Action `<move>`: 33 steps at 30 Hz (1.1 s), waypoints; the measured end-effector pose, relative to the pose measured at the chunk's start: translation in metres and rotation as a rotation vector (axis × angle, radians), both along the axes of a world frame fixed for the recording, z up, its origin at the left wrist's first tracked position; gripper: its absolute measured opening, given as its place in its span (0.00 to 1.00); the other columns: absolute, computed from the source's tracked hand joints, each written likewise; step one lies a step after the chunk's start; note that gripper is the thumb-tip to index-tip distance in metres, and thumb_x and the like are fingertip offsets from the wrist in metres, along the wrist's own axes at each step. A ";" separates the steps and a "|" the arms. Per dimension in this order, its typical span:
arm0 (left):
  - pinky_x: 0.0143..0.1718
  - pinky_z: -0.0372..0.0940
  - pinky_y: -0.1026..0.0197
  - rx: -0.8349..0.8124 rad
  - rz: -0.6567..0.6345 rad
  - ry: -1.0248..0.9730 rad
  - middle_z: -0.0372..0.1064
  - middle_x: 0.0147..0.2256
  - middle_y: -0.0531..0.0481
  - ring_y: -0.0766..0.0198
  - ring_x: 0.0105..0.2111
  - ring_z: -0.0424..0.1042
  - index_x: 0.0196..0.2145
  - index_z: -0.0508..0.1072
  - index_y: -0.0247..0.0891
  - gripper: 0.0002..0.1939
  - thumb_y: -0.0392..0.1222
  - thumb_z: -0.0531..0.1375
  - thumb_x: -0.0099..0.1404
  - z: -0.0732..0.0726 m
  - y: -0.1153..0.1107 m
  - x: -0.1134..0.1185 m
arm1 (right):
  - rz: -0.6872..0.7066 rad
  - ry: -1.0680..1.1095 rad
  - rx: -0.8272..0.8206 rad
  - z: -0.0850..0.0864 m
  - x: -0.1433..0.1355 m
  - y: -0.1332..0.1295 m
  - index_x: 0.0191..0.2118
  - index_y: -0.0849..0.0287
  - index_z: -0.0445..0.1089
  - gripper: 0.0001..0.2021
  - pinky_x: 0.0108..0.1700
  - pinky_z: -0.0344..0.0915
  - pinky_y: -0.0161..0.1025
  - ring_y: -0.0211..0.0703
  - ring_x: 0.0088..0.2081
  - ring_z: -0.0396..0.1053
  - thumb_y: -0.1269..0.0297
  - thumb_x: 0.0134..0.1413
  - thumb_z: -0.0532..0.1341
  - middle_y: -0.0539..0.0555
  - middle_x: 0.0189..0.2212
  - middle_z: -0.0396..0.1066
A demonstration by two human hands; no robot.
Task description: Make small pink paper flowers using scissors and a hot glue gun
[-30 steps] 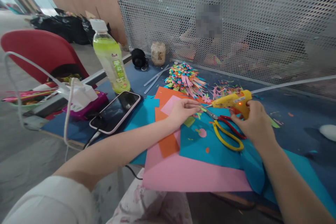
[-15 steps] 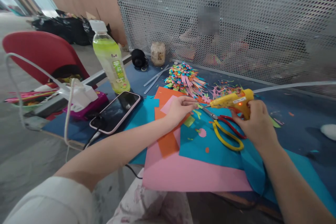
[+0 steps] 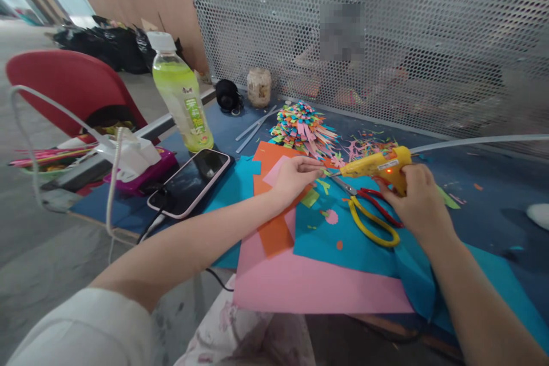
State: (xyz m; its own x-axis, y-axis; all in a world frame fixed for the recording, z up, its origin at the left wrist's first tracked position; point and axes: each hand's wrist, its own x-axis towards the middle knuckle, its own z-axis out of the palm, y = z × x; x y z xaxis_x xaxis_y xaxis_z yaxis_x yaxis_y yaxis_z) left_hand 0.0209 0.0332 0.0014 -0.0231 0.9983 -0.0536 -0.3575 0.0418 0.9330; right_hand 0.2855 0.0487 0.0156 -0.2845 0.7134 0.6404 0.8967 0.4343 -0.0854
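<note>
My right hand is wrapped round the handle of a yellow hot glue gun with a small orange light lit. Its nozzle points left, right beside the fingertips of my left hand. Those fingers are pinched together; a bit of green shows at their tips, but what they hold is too small to make out. Under the glue gun lie scissors with one red and one yellow handle loop, on blue paper. A pink scalloped paper piece and small green scraps lie nearby.
Behind my hands stands a fringed multicoloured paper pile, against a perforated metal screen. Leftward are a phone, a drink bottle, a purple power block with cables, and a jar. Pink paper overhangs the table's front edge.
The glue gun has shifted slightly left, its nozzle closer to my left fingertips. My left hand stays pinched in nearly the same place.
</note>
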 end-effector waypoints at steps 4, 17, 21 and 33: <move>0.33 0.70 0.63 0.001 0.003 0.004 0.80 0.30 0.46 0.64 0.31 0.78 0.30 0.77 0.33 0.10 0.26 0.69 0.50 0.001 -0.001 0.000 | 0.011 0.000 -0.011 0.001 -0.003 -0.002 0.37 0.50 0.52 0.16 0.39 0.67 0.48 0.55 0.40 0.67 0.48 0.56 0.59 0.57 0.36 0.64; 0.32 0.68 0.65 -0.002 -0.007 -0.013 0.78 0.26 0.50 0.67 0.28 0.76 0.29 0.76 0.34 0.09 0.24 0.66 0.52 0.005 -0.003 0.001 | -0.029 0.047 -0.007 0.001 -0.007 -0.004 0.38 0.51 0.53 0.15 0.39 0.67 0.50 0.56 0.40 0.67 0.45 0.59 0.54 0.58 0.37 0.65; 0.32 0.68 0.65 -0.004 -0.019 -0.006 0.78 0.26 0.50 0.66 0.29 0.77 0.29 0.77 0.34 0.09 0.24 0.67 0.50 0.004 -0.003 -0.001 | -0.028 0.055 -0.019 0.002 -0.006 -0.004 0.37 0.51 0.53 0.15 0.42 0.68 0.50 0.57 0.42 0.68 0.46 0.58 0.55 0.59 0.37 0.65; 0.26 0.64 0.68 -0.001 -0.140 -0.009 0.77 0.26 0.50 0.72 0.23 0.72 0.32 0.78 0.31 0.09 0.30 0.72 0.51 0.003 -0.005 0.001 | -0.105 0.080 -0.093 0.003 -0.006 -0.003 0.38 0.52 0.53 0.17 0.48 0.68 0.52 0.58 0.46 0.69 0.46 0.52 0.55 0.61 0.40 0.67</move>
